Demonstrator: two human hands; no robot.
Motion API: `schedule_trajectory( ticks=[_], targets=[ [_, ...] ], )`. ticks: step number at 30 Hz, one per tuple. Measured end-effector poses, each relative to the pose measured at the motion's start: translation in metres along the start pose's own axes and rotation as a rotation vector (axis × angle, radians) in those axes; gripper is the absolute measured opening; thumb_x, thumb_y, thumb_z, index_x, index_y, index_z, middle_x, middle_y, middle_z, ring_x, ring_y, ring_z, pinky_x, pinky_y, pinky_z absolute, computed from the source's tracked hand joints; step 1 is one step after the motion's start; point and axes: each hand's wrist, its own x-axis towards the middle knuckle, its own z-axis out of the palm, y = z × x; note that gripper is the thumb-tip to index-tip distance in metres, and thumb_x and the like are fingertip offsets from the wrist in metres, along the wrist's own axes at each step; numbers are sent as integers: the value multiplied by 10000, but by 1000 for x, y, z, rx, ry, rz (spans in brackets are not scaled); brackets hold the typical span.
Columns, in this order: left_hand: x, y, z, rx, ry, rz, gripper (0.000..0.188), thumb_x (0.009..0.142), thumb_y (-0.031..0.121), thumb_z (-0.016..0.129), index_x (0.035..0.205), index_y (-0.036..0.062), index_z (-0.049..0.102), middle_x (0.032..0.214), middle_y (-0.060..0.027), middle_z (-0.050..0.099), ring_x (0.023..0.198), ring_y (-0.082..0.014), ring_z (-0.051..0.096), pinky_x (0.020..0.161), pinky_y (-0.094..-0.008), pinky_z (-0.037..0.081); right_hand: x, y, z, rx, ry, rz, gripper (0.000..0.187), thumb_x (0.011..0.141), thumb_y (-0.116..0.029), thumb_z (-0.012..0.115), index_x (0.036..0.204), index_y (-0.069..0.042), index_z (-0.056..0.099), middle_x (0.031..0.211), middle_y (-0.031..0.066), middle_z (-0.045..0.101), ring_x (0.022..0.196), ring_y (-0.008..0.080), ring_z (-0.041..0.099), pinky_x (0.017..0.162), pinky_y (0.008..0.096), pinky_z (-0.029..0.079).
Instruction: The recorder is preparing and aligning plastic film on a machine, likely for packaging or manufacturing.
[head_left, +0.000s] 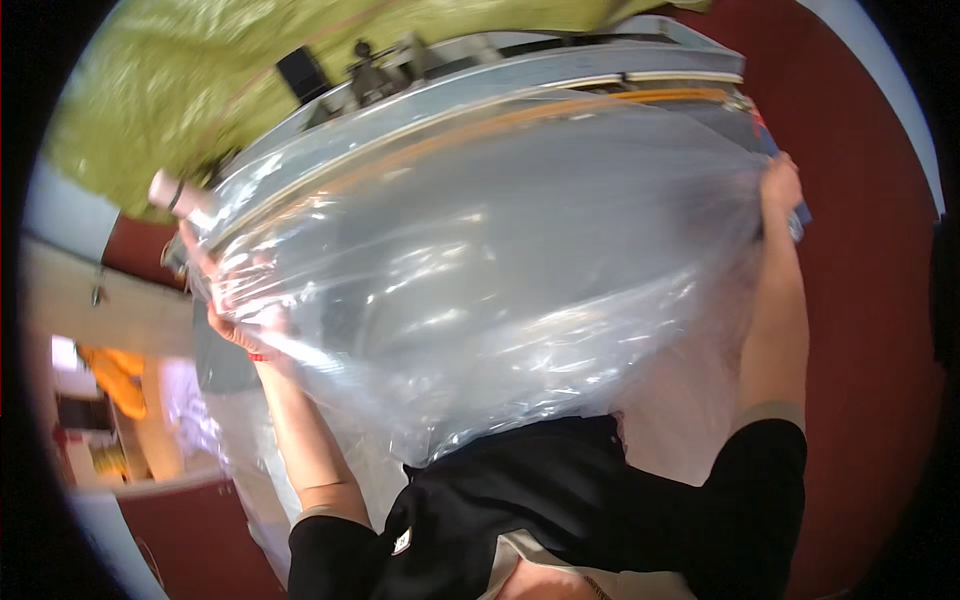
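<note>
I see a big sheet of clear plastic film [480, 290] stretched wide between both hands, filling the middle of the view. My left hand [235, 305], at about nine o'clock, is closed on the film's bunched edge, its fingers partly veiled behind the plastic. My right hand [780, 190], at about two o'clock, is clenched on the opposite edge with the arm raised straight. The film drapes over a grey counter [560, 80] whose pale rim runs from ten to one o'clock. A small tube-shaped object [180, 195] sits just beside the left hand, at its ten o'clock. Yellow-green fabric [220, 70] lies past the counter at eleven. Dark red floor [860, 300] shows at three.
</note>
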Motion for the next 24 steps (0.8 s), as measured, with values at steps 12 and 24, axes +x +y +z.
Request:
schedule_trajectory(
  ticks=[12,24],
  targets=[
    [-64,24,-101,1668,106,-432,411,693,11,593,1073,12,436,703,-55,559,637,-175,544,594,-275,448,9,4,17,-80,-82,-39,259,852,-312,409,976,-96,482,957,163,551,884,354,538,667,470,437],
    [-72,2,-89,1924,-652,-92,563,756,377,565,1153,-4,448,1250,-189,381,1183,-359,320,957,-387,307,16,19,23,63,-88,56,291,827,-357,439,957,-114,534,940,127,587,870,356,544,672,462,431]
  ],
)
